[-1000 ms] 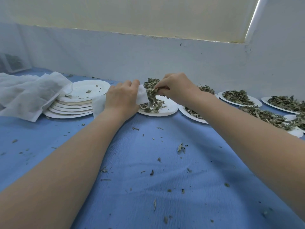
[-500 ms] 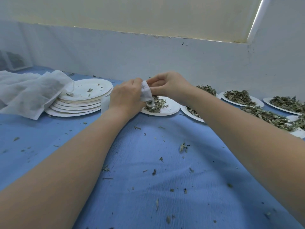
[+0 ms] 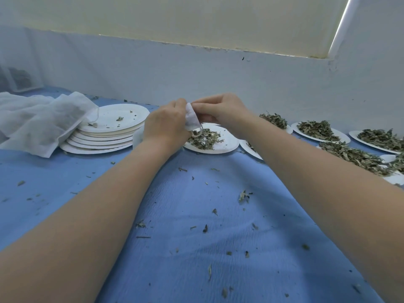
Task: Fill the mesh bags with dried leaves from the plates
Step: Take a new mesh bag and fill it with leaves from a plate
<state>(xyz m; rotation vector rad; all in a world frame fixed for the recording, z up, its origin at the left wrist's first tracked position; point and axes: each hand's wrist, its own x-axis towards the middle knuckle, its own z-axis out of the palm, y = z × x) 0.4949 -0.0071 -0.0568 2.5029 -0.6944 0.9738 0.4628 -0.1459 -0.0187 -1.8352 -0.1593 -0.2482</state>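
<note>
A small white mesh bag [image 3: 192,118] is pinched between my left hand [image 3: 164,125] and my right hand [image 3: 220,110], just above a white paper plate [image 3: 227,145] that carries a small heap of dried leaves [image 3: 204,138]. Both hands grip the bag's upper edge, and its drawstring loop hangs down onto the leaves. Most of the bag is hidden behind my left hand. More plates of dried leaves [image 3: 317,130] line up to the right along the wall.
A stack of empty white plates [image 3: 105,136] stands to the left, with a pile of white mesh cloth [image 3: 37,121] draped over its edge. Leaf crumbs are scattered over the blue table cover [image 3: 196,215]. A pale wall runs close behind the plates.
My right hand has left the leaves on the plate and risen to the bag's top edge, where it now pinches the bag together with my left hand.
</note>
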